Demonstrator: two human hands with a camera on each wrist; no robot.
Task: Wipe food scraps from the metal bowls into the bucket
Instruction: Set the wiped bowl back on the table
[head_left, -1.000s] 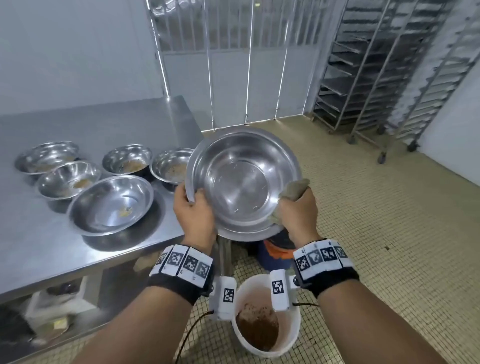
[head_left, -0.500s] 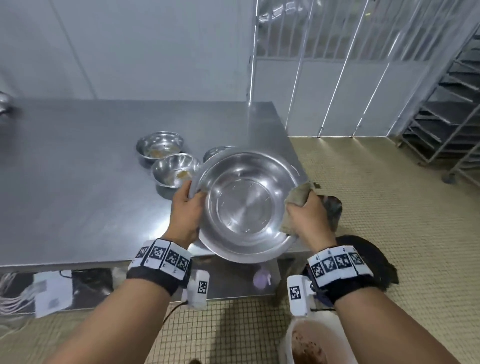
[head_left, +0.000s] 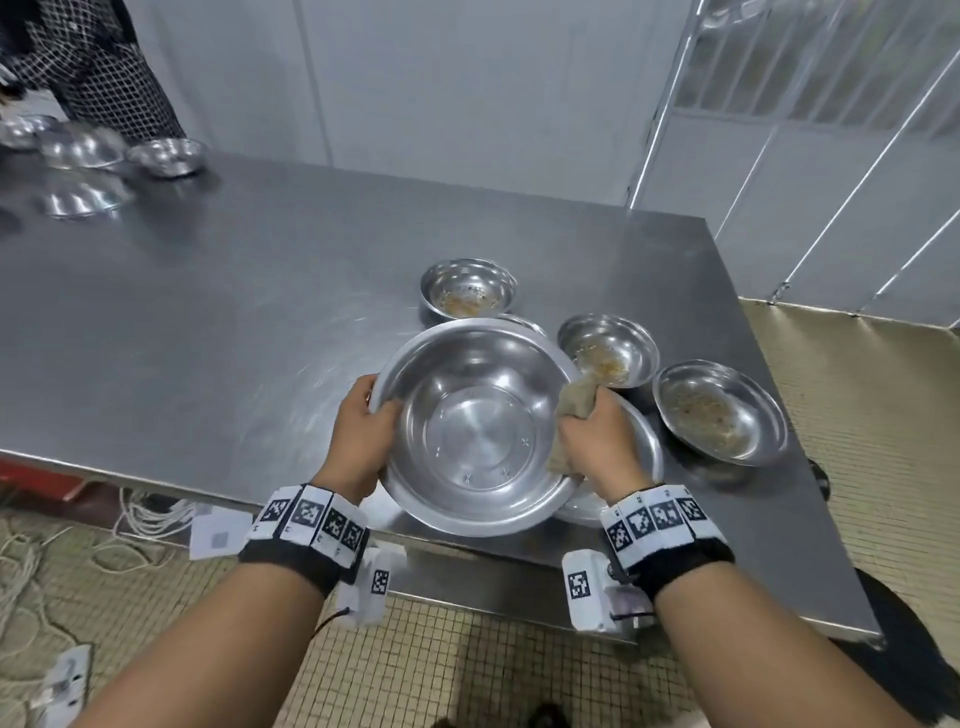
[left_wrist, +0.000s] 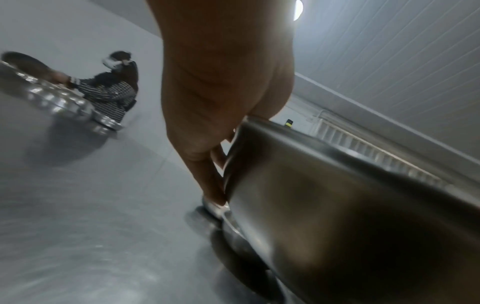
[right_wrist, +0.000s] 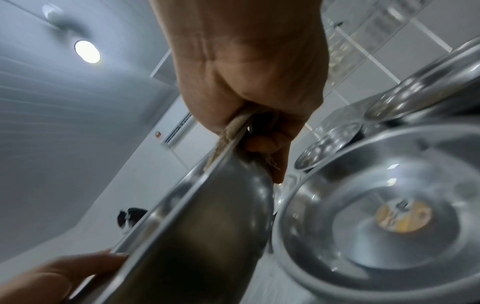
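I hold a large clean metal bowl (head_left: 475, 426) over the steel table (head_left: 208, 322), near its front edge. My left hand (head_left: 363, 423) grips its left rim, thumb inside. My right hand (head_left: 592, 436) pinches the right rim together with a beige cloth (head_left: 574, 402). From the left wrist view the left hand (left_wrist: 207, 144) clasps the bowl's outer wall (left_wrist: 337, 205). The right wrist view shows the cloth (right_wrist: 228, 131) pressed against the rim. Three small bowls with food scraps (head_left: 467, 288) (head_left: 608, 351) (head_left: 719, 410) sit behind and right. The bucket is out of view.
Another large bowl (head_left: 644, 452) sits on the table under my right hand, a scrap at its bottom (right_wrist: 402, 216). Several bowls (head_left: 161, 156) stand at the far left, by a person in a checked garment (head_left: 104, 67). White cables (head_left: 150, 519) lie on the tiled floor.
I have swung the clean bowl from above the bucket leftward and over the table. It has tipped from facing me to nearly level. Both hands kept their grip.
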